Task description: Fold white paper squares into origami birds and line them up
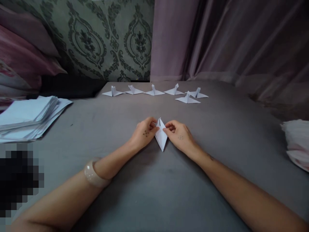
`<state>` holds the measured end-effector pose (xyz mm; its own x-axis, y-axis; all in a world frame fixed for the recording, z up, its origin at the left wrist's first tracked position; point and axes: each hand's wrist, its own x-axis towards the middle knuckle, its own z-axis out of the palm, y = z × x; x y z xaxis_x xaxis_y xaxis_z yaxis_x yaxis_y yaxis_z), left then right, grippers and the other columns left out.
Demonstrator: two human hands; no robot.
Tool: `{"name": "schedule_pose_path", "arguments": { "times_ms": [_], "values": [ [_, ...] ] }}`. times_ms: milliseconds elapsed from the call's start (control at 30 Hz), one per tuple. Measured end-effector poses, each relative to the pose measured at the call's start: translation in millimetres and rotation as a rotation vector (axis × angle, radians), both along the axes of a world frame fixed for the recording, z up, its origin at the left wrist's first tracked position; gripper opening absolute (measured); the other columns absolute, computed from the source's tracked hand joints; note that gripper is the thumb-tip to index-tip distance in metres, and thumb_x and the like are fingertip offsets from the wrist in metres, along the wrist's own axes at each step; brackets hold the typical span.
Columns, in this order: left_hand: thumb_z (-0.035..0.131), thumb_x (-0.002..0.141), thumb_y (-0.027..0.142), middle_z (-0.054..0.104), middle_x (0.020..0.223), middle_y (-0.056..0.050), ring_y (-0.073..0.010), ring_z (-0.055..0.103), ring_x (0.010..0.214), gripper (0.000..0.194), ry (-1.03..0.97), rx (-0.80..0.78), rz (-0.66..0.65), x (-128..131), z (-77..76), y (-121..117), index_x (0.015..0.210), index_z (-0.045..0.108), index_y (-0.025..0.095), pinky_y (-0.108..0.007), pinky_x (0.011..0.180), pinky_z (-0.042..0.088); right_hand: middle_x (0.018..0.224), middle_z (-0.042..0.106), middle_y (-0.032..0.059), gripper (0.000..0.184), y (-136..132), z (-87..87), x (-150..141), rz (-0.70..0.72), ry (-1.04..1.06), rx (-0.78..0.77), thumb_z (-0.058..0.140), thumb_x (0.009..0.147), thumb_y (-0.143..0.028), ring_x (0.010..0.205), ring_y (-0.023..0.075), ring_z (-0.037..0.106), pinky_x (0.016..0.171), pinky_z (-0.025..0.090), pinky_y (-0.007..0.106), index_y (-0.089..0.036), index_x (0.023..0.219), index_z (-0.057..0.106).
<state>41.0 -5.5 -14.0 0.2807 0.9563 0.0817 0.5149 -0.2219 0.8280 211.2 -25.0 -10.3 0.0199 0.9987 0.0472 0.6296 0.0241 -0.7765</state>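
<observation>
A white piece of folded paper (pixel 161 137), shaped like a narrow kite with a split upper tip, is held in the middle of the grey surface. My left hand (pixel 145 130) pinches its left edge between thumb and fingers. On the opposite edge, my right hand (pixel 179 133) grips the paper the same way, thumb on the front face. The lower point of the paper faces me. Fingers curled behind the paper are partly hidden. A pale bangle (pixel 93 175) circles my left wrist.
Several folded paper cranes (pixel 154 91) stand in a row toward the back, one slightly nearer. A stack of white paper sheets (pixel 26 114) lies at the left. White crumpled material (pixel 296 141) sits at the right edge. Curtains (pixel 173 42) and a patterned wall (pixel 111 38) close off the back.
</observation>
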Motion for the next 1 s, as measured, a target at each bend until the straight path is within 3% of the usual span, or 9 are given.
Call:
{"name": "schedule_pose_path", "arguments": {
  "times_ms": [100,167,300,400,467,667,767,1000],
  "values": [
    [0.058,0.083,0.019,0.058,0.097,-0.007,-0.0161,0.057,0.082,0.024,0.196,0.255,-0.054,-4,-3.8,0,0.107,0.057,0.016,-0.031,0.076,0.048,0.092,0.065,0.0060,0.013,-2,-1.1,-1,0.042,-0.126,0.089,0.063,0.079,-0.020,0.072,0.0140,0.059,0.070,0.046,0.029,-0.017,0.092,0.066],
    [0.053,0.085,0.018,0.057,0.102,-0.008,-0.0166,0.056,0.087,0.018,0.248,0.327,-0.148,-6,-2.7,1,0.102,0.058,0.016,-0.031,0.079,0.047,0.097,0.062,0.0063,0.012,-2,-1.7,1,0.099,-0.157,0.136,0.061,0.081,-0.018,0.074,0.0129,0.058,0.070,0.045,0.028,-0.017,0.092,0.067],
    [0.044,0.083,0.007,0.061,0.091,-0.006,-0.0146,0.057,0.080,0.022,0.297,0.290,-0.378,-9,10.9,4,0.091,0.063,0.015,-0.027,0.076,0.046,0.088,0.061,0.0039,0.017,-2,1.2,10,0.323,-0.198,0.174,0.052,0.086,-0.014,0.074,0.0120,0.056,0.071,0.043,0.026,-0.018,0.089,0.068],
    [0.050,0.071,0.001,0.062,0.092,-0.007,-0.0128,0.056,0.073,0.032,0.363,0.214,-0.468,-14,25.3,5,0.097,0.065,0.013,-0.024,0.069,0.045,0.090,0.062,0.0040,0.023,-1,7.7,20,0.438,-0.213,0.158,0.050,0.084,-0.010,0.072,0.0111,0.056,0.071,0.043,0.025,-0.018,0.093,0.069],
    [0.056,0.071,0.004,0.062,0.096,-0.007,-0.0125,0.056,0.073,0.031,0.379,0.170,-0.511,-18,31.8,6,0.099,0.067,0.013,-0.023,0.068,0.045,0.090,0.062,0.0040,0.022,-1,12.6,26,0.482,-0.211,0.114,0.052,0.081,-0.010,0.071,0.0107,0.056,0.070,0.044,0.025,-0.017,0.092,0.069],
    [0.059,0.083,0.021,0.064,0.094,-0.006,-0.0129,0.058,0.076,0.013,0.315,0.122,-0.511,-24,31.3,12,0.089,0.069,0.015,-0.023,0.068,0.043,0.091,0.061,0.0029,0.018,1,20.6,32,0.526,-0.204,0.017,0.061,0.076,-0.017,0.071,0.0106,0.057,0.069,0.045,0.025,-0.019,0.093,0.068],
    [0.057,0.085,0.021,0.065,0.089,-0.005,-0.0128,0.058,0.075,0.013,0.299,0.095,-0.464,-23,29.9,13,0.083,0.068,0.015,-0.023,0.068,0.043,0.087,0.061,0.0022,0.011,3,20.0,32,0.483,-0.184,0.007,0.059,0.082,-0.025,0.070,0.0108,0.056,0.068,0.044,0.025,-0.019,0.084,0.068],
    [0.056,0.085,0.027,0.064,0.081,-0.003,-0.0121,0.055,0.068,0.017,0.314,0.036,-0.369,-19,29.4,13,0.080,0.066,0.014,-0.024,0.064,0.040,0.081,0.061,0.0014,0.016,6,19.8,30,0.429,-0.172,-0.011,0.056,0.085,-0.027,0.069,0.0119,0.055,0.065,0.041,0.026,-0.019,0.079,0.068]
  ]
}}
